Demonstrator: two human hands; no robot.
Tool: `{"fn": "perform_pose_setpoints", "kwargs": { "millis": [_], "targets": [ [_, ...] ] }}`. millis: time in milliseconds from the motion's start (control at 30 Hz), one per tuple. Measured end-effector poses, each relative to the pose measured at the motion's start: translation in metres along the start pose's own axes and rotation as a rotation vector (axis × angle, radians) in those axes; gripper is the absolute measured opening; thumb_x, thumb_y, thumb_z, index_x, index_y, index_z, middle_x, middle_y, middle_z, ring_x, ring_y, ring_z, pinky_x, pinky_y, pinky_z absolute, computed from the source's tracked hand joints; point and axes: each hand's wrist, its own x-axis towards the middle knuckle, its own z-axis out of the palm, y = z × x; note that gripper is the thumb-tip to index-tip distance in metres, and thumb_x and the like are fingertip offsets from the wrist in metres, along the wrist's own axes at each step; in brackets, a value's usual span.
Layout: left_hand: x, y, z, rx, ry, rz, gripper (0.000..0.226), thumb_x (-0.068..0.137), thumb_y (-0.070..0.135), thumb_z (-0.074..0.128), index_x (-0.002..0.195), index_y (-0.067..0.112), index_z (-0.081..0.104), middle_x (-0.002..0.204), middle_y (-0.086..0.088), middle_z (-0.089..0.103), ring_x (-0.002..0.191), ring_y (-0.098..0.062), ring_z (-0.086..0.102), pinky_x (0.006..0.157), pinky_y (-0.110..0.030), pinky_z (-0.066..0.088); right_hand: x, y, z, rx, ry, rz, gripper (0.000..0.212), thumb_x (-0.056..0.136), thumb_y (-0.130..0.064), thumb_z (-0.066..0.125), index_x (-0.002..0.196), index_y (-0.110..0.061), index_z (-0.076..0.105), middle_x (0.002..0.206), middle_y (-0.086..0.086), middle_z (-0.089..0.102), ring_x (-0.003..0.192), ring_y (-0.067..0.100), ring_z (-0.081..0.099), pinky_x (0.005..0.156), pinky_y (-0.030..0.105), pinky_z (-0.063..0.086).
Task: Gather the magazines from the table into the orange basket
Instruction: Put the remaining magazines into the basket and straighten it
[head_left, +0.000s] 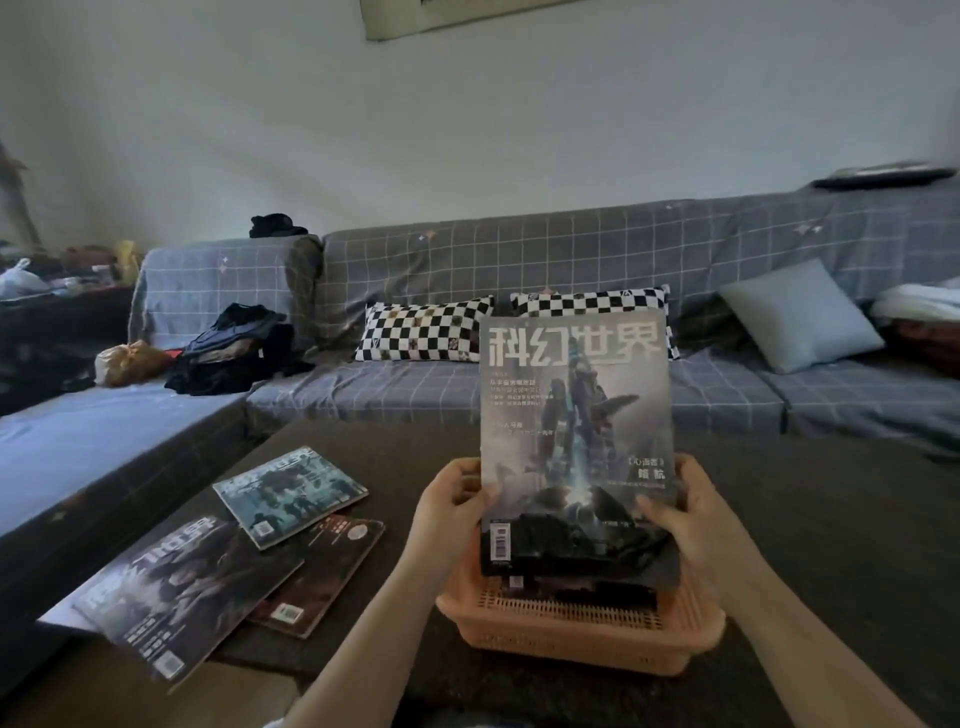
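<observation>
Now both hands, left hand and right hand, grip the magazine above the basket; lower it flat.

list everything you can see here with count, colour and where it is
held magazine: 1, grey-blue cover, upright over the basket, in both hands
magazines on table: 3, teal, dark grey, brown, overlapping at table's left
orange basket: 1, orange, on the table under the held magazine, dark magazines already in it
table: 1, dark, in front of the sofa
sofa: 1, grey-blue checked cover, along the wall
checkered pillows: 2, black and white, middle of sofa
plain cushion: 1, pale grey, right of sofa
clothes pile: 1, dark, left of sofa
left hand: 1, grips the magazine's left edge
right hand: 1, grips its right edge
</observation>
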Motion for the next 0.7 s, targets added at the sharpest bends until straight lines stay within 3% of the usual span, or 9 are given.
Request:
{"fn": "perform_pose_setpoints", "kwargs": {
  "millis": [67, 167, 233, 333, 433, 567, 700],
  "targets": [
    [0.01, -0.01, 0.011, 0.113, 0.032, -0.01, 0.012, 0.088, 0.017, 0.066, 0.091, 0.028, 0.066, 0.088, 0.007, 0.072, 0.081, -0.005, 0.069, 0.068, -0.023, 0.056, 0.006, 0.012, -0.007, -0.234, 0.085, -0.036, 0.022, 0.087, -0.02, 0.062, 0.098, -0.037, 0.052, 0.104, -0.013, 0.064, 0.092, 0.006, 0.061, 0.068, 0.023, 0.046],
    [0.017, -0.021, 0.022, 0.227, 0.052, -0.022, 0.018, 0.085, 0.016, 0.069, 0.082, 0.034, 0.067, 0.075, 0.019, 0.071, 0.069, 0.009, 0.064, 0.051, -0.007, 0.046, 0.015, 0.033, -0.012, -0.476, 0.162, -0.014, 0.036, 0.086, -0.027, 0.064, 0.121, -0.023, 0.054, 0.119, -0.003, 0.062, 0.108, 0.017, 0.058, 0.082, 0.027, 0.044],
    [0.017, -0.028, 0.026, 0.293, 0.044, -0.039, 0.02, 0.085, 0.019, 0.069, 0.086, 0.039, 0.067, 0.079, 0.025, 0.071, 0.071, 0.013, 0.063, 0.052, -0.007, 0.046, 0.02, 0.045, -0.013, -0.551, 0.168, -0.016, 0.042, 0.086, -0.027, 0.065, 0.126, -0.021, 0.054, 0.12, -0.002, 0.063, 0.107, 0.016, 0.059, 0.078, 0.022, 0.044],
    [0.02, -0.038, 0.029, 0.399, 0.102, -0.109, 0.012, 0.084, 0.02, 0.071, 0.086, 0.032, 0.068, 0.077, 0.011, 0.072, 0.064, 0.009, 0.064, 0.046, -0.008, 0.044, 0.024, 0.054, -0.01, -0.632, 0.168, -0.031, 0.046, 0.086, -0.027, 0.064, 0.13, -0.022, 0.051, 0.115, -0.004, 0.066, 0.088, 0.005, 0.061, 0.058, 0.008, 0.039],
    [0.02, -0.046, 0.031, 0.492, 0.139, -0.158, 0.01, 0.082, 0.027, 0.072, 0.074, 0.024, 0.067, 0.066, 0.006, 0.069, 0.054, 0.0, 0.063, 0.042, -0.011, 0.04, 0.026, 0.059, -0.008, -0.696, 0.188, -0.048, 0.051, 0.086, -0.026, 0.064, 0.134, -0.022, 0.046, 0.113, -0.005, 0.066, 0.091, 0.008, 0.063, 0.064, 0.011, 0.041],
    [0.016, -0.052, 0.034, 0.547, 0.15, -0.164, 0.011, 0.08, 0.029, 0.074, 0.073, 0.026, 0.066, 0.069, 0.008, 0.069, 0.062, -0.005, 0.065, 0.053, -0.024, 0.053, 0.024, 0.067, -0.008, -0.833, 0.228, -0.05, 0.033, 0.086, -0.029, 0.063, 0.117, -0.022, 0.057, 0.088, -0.009, 0.062, 0.071, 0.003, 0.054, 0.061, 0.015, 0.042],
    [0.014, -0.051, 0.035, 0.559, 0.181, -0.133, 0.016, 0.078, 0.028, 0.077, 0.078, 0.027, 0.061, 0.074, 0.009, 0.066, 0.066, -0.002, 0.062, 0.052, -0.018, 0.047, 0.022, 0.069, -0.004, -0.851, 0.243, -0.064, 0.028, 0.086, -0.029, 0.062, 0.113, -0.023, 0.057, 0.078, -0.017, 0.05, 0.064, -0.003, 0.048, 0.056, 0.012, 0.037]
  ]
}}
